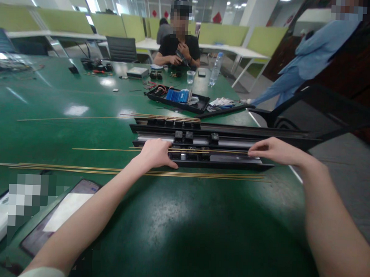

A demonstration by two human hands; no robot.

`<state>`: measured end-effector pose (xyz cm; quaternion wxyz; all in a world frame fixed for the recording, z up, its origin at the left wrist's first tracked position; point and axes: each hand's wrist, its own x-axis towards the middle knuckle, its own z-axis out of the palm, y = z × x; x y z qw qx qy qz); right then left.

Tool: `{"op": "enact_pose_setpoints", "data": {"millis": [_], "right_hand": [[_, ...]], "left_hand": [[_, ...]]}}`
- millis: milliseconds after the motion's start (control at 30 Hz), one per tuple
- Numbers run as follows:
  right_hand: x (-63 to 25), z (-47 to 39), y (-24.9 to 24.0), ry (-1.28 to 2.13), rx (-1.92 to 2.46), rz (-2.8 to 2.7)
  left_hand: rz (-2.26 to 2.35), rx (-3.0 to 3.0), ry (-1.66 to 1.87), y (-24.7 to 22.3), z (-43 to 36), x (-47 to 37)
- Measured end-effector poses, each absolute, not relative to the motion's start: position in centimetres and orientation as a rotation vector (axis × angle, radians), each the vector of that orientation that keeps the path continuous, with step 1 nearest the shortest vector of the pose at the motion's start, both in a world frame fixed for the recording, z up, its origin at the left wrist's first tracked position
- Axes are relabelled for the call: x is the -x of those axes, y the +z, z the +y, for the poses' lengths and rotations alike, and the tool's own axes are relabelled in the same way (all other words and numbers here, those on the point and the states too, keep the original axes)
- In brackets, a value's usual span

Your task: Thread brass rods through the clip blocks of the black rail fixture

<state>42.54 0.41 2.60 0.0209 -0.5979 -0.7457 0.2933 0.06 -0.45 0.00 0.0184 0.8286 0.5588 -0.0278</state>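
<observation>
My left hand grips across the left part of the nearest black channel, its thumb on the near side and its other fingers partly hidden. Beside it, small black blocks sit inside that channel. With fingertips pinched, my right hand holds the right part of a thin brass rod, which runs leftward over the blocks. Two more black channels lie parallel behind; the middle one carries separate black blocks, and brass rods lie along the farthest.
Several loose brass rods lie in front of the channels. A phone rests at lower left. Farther back are a black tray, white gloves and a water bottle. One person sits opposite; another stands at right.
</observation>
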Motion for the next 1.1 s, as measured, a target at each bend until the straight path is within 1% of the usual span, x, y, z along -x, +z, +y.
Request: {"op": "enact_pose_setpoints", "data": {"millis": [633, 800, 1100], "right_hand": [[-42.8, 0.0, 3.8, 0.911, 1.931, -2.24], [-44.0, 0.4, 3.2, 0.837, 1.994, -2.258], [-45.6, 0.9, 2.5, 0.562, 2.131, -2.306]], "left_hand": [[1.754, -2.583, -0.098, 0.0, -0.5, -0.1], [1.742, -2.599, -0.077, -0.2, -0.4, 0.0], [1.761, -2.575, -0.099, -0.1, -0.5, -0.1]]}}
